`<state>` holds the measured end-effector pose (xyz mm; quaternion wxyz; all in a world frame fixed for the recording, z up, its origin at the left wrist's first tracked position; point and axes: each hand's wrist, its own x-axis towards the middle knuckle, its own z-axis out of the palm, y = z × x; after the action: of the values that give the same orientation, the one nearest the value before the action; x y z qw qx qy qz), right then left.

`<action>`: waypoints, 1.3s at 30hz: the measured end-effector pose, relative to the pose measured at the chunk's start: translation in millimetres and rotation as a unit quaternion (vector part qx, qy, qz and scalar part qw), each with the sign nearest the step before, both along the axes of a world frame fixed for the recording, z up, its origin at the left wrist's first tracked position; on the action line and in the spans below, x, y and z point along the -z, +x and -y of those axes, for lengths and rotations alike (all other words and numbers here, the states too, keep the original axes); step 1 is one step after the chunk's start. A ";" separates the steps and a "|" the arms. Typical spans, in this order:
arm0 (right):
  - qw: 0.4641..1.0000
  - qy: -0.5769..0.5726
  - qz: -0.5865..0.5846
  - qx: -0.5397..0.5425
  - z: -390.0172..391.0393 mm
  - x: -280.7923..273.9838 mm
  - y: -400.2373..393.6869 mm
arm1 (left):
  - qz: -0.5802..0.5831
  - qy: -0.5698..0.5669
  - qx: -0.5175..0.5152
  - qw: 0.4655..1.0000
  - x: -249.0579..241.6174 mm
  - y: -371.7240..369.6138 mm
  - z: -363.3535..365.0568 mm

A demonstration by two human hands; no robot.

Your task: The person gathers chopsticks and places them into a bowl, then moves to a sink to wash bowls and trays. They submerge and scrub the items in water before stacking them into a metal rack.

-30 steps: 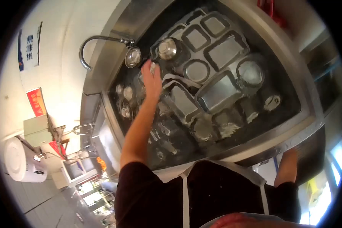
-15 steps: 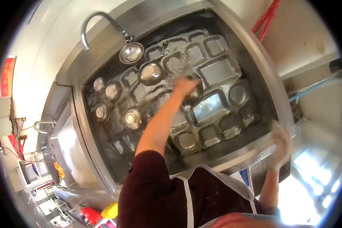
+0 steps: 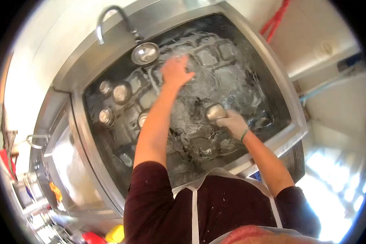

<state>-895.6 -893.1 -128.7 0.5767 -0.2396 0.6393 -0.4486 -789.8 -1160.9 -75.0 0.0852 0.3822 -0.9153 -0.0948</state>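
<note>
My left hand (image 3: 176, 72) is over the water near the back of a big metal sink, fingers spread and holding nothing I can see. My right hand (image 3: 233, 123), in a pale glove with a green band at the wrist, grips a small metal bowl (image 3: 215, 112) at the water's surface. Another metal bowl (image 3: 145, 53) sits by the tap. To the left, upturned bowls lie in the water: one larger bowl (image 3: 122, 93), two smaller, and one bowl (image 3: 142, 118) partly behind my left forearm. Several rectangular trays (image 3: 208, 56) lie underwater, blurred by ripples.
The sink's metal rim (image 3: 278, 77) surrounds the water. A curved tap (image 3: 117, 12) rises at the back left. A second basin (image 3: 75, 162) adjoins on the left, with its own tap (image 3: 37, 141). Red cord (image 3: 274, 22) hangs at the upper right.
My right hand has come from outside the sink into the water and now holds a bowl. My left hand has moved left and back, its fingers opened. The water is much more rippled.
</note>
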 end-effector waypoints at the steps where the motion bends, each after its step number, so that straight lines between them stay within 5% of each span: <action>1: 0.998 -0.021 -0.047 -0.041 -2.6 -15.3 7.4 | 0.032 0.074 -0.045 0.996 34.5 1.0 25.6; 3: 0.957 0.003 -0.236 -0.166 -19.9 -6.5 12.9 | 0.088 0.190 -0.064 0.976 68.3 11.0 42.4; 5: 0.918 0.081 -0.302 -0.246 -25.9 -52.4 23.7 | 0.171 0.301 -0.051 0.937 62.9 15.8 18.2; 6: 0.927 0.021 -0.298 -0.228 -36.3 -42.4 29.0 | 0.039 0.331 -0.055 0.941 92.7 36.1 4.9; 7: 0.925 0.121 -0.250 -0.260 -27.7 -71.6 27.0 | 0.125 0.305 -0.073 0.941 87.2 23.3 -14.1; 8: 0.960 -0.004 -0.232 -0.157 -39.9 -52.6 34.9 | 0.183 0.219 -0.033 0.958 109.5 32.1 -20.6; 10: 0.984 -0.110 -0.096 -0.101 -40.3 -79.8 26.3 | 0.296 0.021 0.030 0.955 152.0 51.2 -35.3; 12: 0.970 -0.190 0.152 0.027 -39.2 -98.3 32.0 | 0.341 -0.044 0.042 0.938 139.0 74.6 -68.3; 16: 0.723 -0.344 0.581 0.150 -36.7 -125.7 26.9 | 0.390 -0.017 0.068 0.918 110.3 96.5 -103.2; 18: 0.715 -0.314 0.567 0.262 -57.4 -157.9 3.6 | 0.406 -0.023 0.087 0.910 101.5 93.0 -110.6; 19: 0.694 -0.349 0.594 0.210 -81.0 -148.3 -16.2 | 0.404 -0.025 0.096 0.909 95.9 89.6 -112.8; 22: 0.774 -0.349 0.401 0.344 -175.4 -159.3 -66.9 | 0.324 0.033 0.021 0.945 72.5 73.0 -115.5; 23: 0.859 -0.370 0.065 0.348 -202.3 -143.0 -81.6 | 0.254 0.085 -0.042 0.963 66.6 68.7 -113.3; 24: 0.830 -0.279 -0.279 0.394 -229.1 -126.6 -96.2 | 0.182 0.137 -0.106 0.968 59.7 67.0 -111.7; 25: 0.823 -0.186 -0.350 0.406 -260.5 -122.8 -106.7 | -0.055 0.373 -0.220 0.900 47.4 71.6 -111.0; 27: 0.789 0.020 -0.464 0.403 -323.1 -115.2 -127.7 | -0.217 0.455 -0.284 0.815 17.0 55.8 -125.9; 28: 0.788 -0.143 -0.227 0.554 -347.1 -72.1 -148.1 | -0.300 0.530 -0.304 0.732 19.8 56.1 -117.0; 29: 0.712 -0.185 -0.018 0.677 -361.9 -55.2 -166.2 | -0.375 0.591 -0.328 0.635 22.7 56.5 -108.2; 30: 0.588 -0.216 0.193 0.755 -376.7 -35.3 -183.5 | -0.399 0.578 -0.351 0.619 14.6 42.6 -116.6; 31: 0.734 -0.002 -0.213 0.646 -398.3 43.4 -194.6 | -0.424 0.564 -0.374 0.602 2.5 25.7 -132.4; 32: 0.734 0.047 -0.086 0.671 -407.6 90.2 -214.2 | -0.448 0.548 -0.396 0.585 -3.4 10.1 -143.7; 33: 0.716 0.097 0.040 0.690 -416.8 136.6 -234.0 | -0.425 0.539 -0.362 0.631 5.0 8.2 -143.0; 35: 0.661 0.108 0.168 0.723 -384.0 162.7 -263.0 | -0.257 0.383 -0.123 0.879 8.5 4.1 -165.5; 37: 0.585 0.073 0.252 0.767 -358.4 193.4 -289.6 | -0.114 0.281 0.030 0.952 1.2 -0.7 -187.8; 39: 0.490 0.015 0.303 0.817 -331.3 215.4 -312.0 | -0.286 0.528 -0.218 0.769 -25.8 -35.2 -224.1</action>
<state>-1207.6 -561.7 -344.0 0.1132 0.5498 0.3413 -0.7540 -825.0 -936.8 -49.2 0.1458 0.5111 -0.5464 -0.6473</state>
